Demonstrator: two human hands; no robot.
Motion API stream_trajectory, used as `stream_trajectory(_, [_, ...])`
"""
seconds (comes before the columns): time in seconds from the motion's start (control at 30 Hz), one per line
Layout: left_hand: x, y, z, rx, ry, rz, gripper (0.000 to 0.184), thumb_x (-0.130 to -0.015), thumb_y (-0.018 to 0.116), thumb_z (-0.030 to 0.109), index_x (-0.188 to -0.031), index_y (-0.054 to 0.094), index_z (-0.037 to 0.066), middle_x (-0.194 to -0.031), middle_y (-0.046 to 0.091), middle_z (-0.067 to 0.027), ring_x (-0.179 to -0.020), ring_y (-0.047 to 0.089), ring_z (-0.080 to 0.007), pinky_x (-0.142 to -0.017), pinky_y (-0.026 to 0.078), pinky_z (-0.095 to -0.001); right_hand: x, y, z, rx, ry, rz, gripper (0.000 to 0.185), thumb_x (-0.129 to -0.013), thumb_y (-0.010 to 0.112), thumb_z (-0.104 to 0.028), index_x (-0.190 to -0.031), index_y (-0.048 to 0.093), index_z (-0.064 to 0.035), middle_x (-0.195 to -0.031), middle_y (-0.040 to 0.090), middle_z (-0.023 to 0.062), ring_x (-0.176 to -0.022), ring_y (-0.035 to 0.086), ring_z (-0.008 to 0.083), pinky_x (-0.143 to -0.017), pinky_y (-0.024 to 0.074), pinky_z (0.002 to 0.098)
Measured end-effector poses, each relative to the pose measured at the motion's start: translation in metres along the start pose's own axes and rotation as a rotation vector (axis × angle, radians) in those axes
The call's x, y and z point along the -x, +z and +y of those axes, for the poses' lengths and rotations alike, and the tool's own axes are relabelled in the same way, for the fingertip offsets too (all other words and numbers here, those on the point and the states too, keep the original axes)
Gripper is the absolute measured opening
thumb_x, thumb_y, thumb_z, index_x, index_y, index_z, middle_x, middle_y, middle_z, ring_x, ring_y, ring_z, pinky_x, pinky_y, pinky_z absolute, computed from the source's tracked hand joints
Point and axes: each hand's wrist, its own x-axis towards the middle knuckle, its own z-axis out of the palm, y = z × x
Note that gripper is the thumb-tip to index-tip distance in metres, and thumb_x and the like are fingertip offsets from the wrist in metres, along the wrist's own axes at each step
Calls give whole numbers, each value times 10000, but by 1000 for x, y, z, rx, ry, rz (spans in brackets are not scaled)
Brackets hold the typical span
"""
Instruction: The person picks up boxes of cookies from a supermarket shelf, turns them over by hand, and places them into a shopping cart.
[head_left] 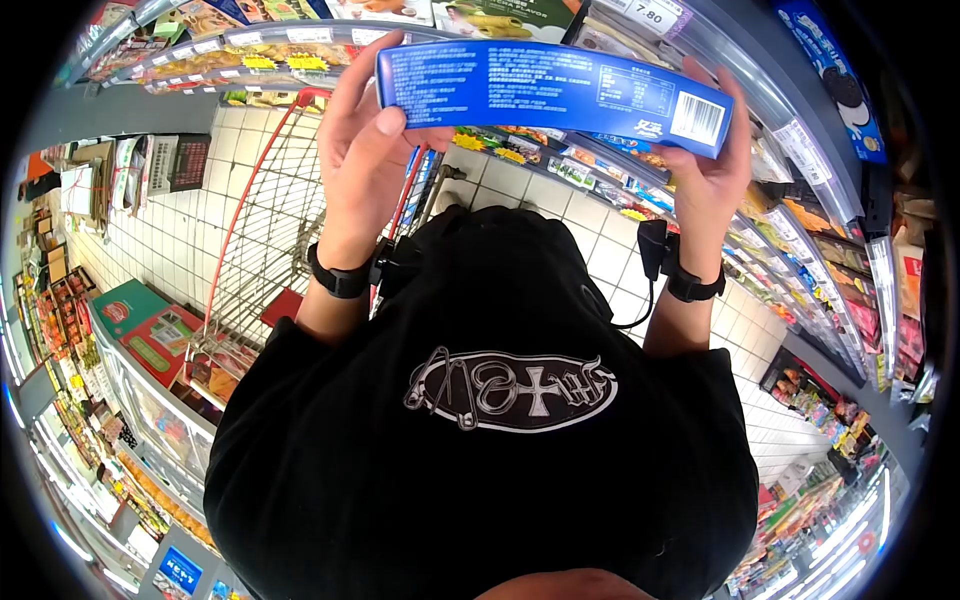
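Stretching across the upper middle of the head view, one long blue carton [550,85] is held up by two bare hands, one at each end. The side that shows carries white print in two text blocks, one small table and one barcode near its right end.

The left hand [362,165] has the carton's left end between its fingers: the thumb presses on the lower left corner of the printed side, and one finger reaches up along the left end. They are parted by about the carton's height; the other fingers are partly hidden behind it. The right hand [712,185] grips the right end, its thumb at the lower edge below the barcode and its fingers curled up around the end, spread about as far.

Two black wrist straps show, one on each wrist, each with one black device beside it; one black cable [640,318] hangs from the right device. One black T-shirt [480,480] with one oval print fills the lower centre.

One red-trimmed wire shopping cart [262,205] stands at centre left on the tiled floor [160,235]. Shelves of packets, too many to count, run along the top and right. One price label [652,14] at the top reads 7.80, and one blue packet with a dark cookie picture [830,80] is at upper right.
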Motion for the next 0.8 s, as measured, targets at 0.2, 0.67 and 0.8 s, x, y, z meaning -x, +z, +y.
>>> stream_trajectory(0.2, [0,-6,-5,-48,69,5,582,-862,524,104,-1389,302,-2,-1311,454,-151,-1185,497,-250,-1021,394,-430,4,-5,1,48,16,-35,606,-772,720,12,-1316,452,4,-1394,414,184,-1169,518,226,-975,459,343])
stream_trajectory(0.67, [-10,6,-9,-111,218,169,507,-935,458,108,-1391,322,-67,-1326,482,-188,-1206,494,-256,-1032,389,-434,-1,-11,15,-68,-176,-49,367,-779,724,-27,-1110,569,7,-1364,422,261,-1204,490,276,-975,435,390])
stream_trajectory(0.8, [-6,-9,-13,-68,174,177,496,-916,457,75,-1374,348,-80,-1292,511,-176,-1176,518,-242,-1017,409,-413,-1,-6,10,65,-134,-72,468,-784,741,-136,-1177,494,-74,-1387,398,279,-1266,441,315,-1031,361,400])
